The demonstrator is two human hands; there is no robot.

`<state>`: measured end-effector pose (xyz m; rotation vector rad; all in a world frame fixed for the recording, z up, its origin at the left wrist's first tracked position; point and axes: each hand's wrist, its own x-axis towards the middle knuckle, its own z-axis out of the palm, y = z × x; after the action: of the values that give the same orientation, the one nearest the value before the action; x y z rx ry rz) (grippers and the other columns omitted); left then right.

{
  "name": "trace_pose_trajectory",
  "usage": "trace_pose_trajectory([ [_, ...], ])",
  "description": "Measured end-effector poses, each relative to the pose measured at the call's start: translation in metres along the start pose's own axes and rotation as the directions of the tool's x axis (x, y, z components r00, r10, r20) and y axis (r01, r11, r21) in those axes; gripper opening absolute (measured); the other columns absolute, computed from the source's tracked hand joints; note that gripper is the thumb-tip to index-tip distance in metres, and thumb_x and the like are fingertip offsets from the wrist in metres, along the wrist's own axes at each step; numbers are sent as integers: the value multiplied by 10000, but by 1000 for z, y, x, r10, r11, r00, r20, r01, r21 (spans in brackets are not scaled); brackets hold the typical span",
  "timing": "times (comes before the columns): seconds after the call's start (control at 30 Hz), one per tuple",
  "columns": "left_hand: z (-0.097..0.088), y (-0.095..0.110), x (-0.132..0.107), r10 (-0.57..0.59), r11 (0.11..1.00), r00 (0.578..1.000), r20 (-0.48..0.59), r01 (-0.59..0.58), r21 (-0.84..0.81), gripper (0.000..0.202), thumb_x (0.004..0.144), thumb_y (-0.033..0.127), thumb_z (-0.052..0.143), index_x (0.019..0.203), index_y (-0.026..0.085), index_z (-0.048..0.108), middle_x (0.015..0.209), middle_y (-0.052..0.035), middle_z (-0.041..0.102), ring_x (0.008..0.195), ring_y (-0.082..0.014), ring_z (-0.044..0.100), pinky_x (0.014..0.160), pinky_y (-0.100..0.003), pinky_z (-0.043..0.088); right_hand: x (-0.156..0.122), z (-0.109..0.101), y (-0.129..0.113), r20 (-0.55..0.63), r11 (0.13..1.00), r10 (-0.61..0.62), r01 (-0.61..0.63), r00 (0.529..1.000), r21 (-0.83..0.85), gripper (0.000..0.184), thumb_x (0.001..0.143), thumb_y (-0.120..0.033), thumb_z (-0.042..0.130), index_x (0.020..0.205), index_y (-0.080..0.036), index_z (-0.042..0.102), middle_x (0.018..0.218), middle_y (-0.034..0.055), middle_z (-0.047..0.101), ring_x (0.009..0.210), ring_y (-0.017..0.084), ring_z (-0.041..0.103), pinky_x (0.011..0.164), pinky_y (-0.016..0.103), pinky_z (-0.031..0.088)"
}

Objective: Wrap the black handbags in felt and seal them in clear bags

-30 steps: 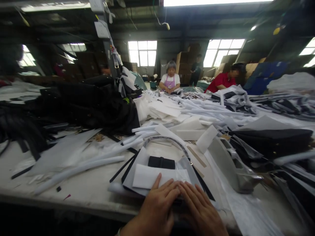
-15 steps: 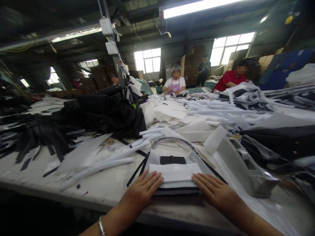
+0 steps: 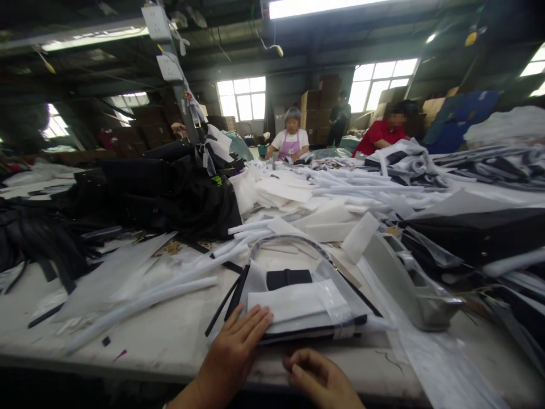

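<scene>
A flat black bag wrapped in clear plastic (image 3: 336,309) lies at the near edge of the table, with a white folded sheet (image 3: 293,301) on top and a black strap piece (image 3: 289,278) behind it. Its curved handle (image 3: 285,241) arches toward the far side. My left hand (image 3: 236,346) lies flat with fingers stretched out on the bag's left front corner. My right hand (image 3: 319,378) is off the bag, just in front of its near edge, with its fingers curled in; nothing shows in it.
A grey tape dispenser (image 3: 404,284) stands right of the bag. Black bags (image 3: 170,187) are heaped at the left, white foam tubes (image 3: 140,304) and sheets are strewn across the table (image 3: 170,341). Two seated people (image 3: 292,139) and one standing work at the far end.
My right hand has come off the bag's right corner, pulled back toward me and curled. The left hand stays flat on the left corner. The view dipped slightly.
</scene>
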<state>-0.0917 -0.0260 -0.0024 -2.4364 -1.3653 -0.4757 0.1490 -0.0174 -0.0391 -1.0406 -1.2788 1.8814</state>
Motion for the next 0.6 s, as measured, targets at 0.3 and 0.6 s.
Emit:
trace_pose_trajectory([
  [0.3, 1, -6, -3, 23, 998, 997, -79, -18, 61, 622, 883, 196, 562, 1489, 145, 432, 1448, -77, 574, 1302, -234, 572, 1107, -373, 458, 25, 32, 8, -11, 908, -74, 72, 997, 414, 384, 566, -393, 882, 713, -200, 584, 647, -49, 480, 605, 104, 346, 572, 225, 277],
  [0.6, 18, -13, -6, -148, 983, 961, -235, 170, 76, 653, 997, 205, 460, 1599, 200, 208, 1360, -55, 649, 1066, -206, 720, 920, -268, 559, 24, 32, -35, -33, 961, -252, 254, 967, 112, 272, 652, -204, 730, 921, -209, 692, 942, 25, 669, 900, 192, 648, 843, 302, 494],
])
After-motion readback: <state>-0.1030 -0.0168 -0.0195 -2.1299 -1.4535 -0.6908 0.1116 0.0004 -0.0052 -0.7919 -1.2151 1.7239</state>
